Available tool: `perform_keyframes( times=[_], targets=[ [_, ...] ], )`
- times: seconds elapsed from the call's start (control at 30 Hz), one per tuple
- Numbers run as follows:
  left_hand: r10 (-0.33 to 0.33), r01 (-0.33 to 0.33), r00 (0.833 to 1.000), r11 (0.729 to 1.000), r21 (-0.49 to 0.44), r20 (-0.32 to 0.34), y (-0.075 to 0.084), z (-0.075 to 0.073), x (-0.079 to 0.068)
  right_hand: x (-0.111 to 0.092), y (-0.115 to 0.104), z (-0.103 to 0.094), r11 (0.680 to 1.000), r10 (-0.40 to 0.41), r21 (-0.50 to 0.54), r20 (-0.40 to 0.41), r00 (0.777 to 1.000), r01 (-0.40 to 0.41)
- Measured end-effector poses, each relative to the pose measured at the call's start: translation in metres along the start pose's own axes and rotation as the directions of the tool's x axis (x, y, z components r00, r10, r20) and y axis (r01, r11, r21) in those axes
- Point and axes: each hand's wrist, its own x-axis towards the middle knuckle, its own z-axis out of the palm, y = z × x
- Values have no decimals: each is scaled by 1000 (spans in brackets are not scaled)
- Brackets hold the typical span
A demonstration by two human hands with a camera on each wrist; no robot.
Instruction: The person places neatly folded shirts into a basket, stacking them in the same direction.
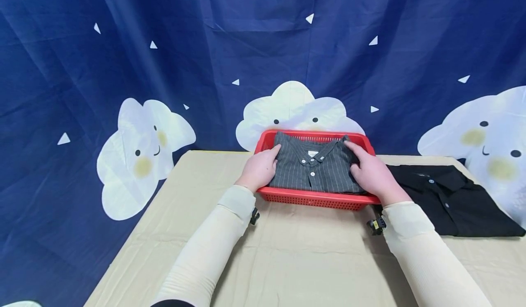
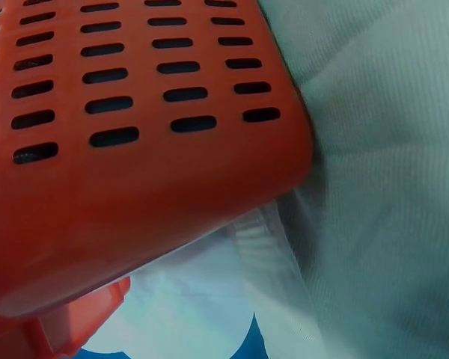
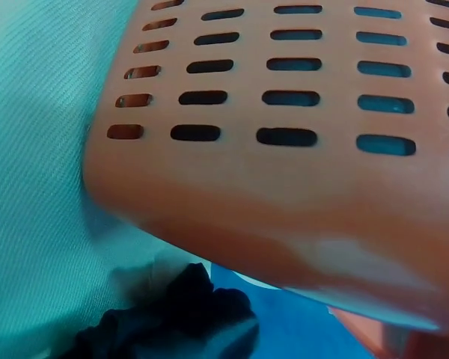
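A dark grey pinstriped shirt (image 1: pixel 306 172), neatly folded with its collar at the top, lies in a red plastic basket (image 1: pixel 312 199). My left hand (image 1: pixel 260 167) reaches over the basket's left rim, its fingertips touching the shirt's left edge. Across from it, my right hand (image 1: pixel 371 172) rests against the shirt's right edge, index finger stretched toward the shoulder and thumb apart. Lower fingers of both hands are hidden. The wrist views show only the basket's slotted sides, (image 2: pixel 150 179) at left and right, close against the sleeves.
A folded black shirt (image 1: pixel 456 202) lies on the table to the right of the basket. The tabletop (image 1: pixel 304 261) is covered in beige sheeting. Behind hangs a dark blue curtain (image 1: pixel 263 37) with white clouds.
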Motion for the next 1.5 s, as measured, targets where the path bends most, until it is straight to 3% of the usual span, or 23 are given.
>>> perform_keyframes(
  times=[0.2, 0.37, 0.63, 0.9, 1.07, 1.23, 1.5],
  targets=[
    [-3, 2, 1000, 998, 63, 15, 3, 3, 1, 2, -1, 3, 995, -37, -87, 73, 997, 44],
    [-3, -1, 999, 994, 108, 36, 6, 3, 2, 2, -4, 8, 985, -9, -168, 118, 993, 29],
    [-4, -1, 999, 992, 130, 42, 6, 5, 3, 1, -8, 11, 975, 31, -220, 104, 994, -8],
    [16, -21, 1000, 980, 197, 26, 8, 6, 4, 2, -10, 10, 967, 23, -255, 93, 995, 2],
    [25, -33, 999, 966, 256, 35, 6, 9, 5, 1, -10, 10, 967, -4, -254, 91, 996, 27],
    [52, -61, 998, 935, 349, 34, 6, 8, 6, 1, -9, 8, 966, -76, -246, 34, 997, 82],
    [-42, 11, 996, 932, 362, 78, 8, 9, 6, -1, -6, 8, 949, -130, -292, -20, 991, 119]
  ],
)
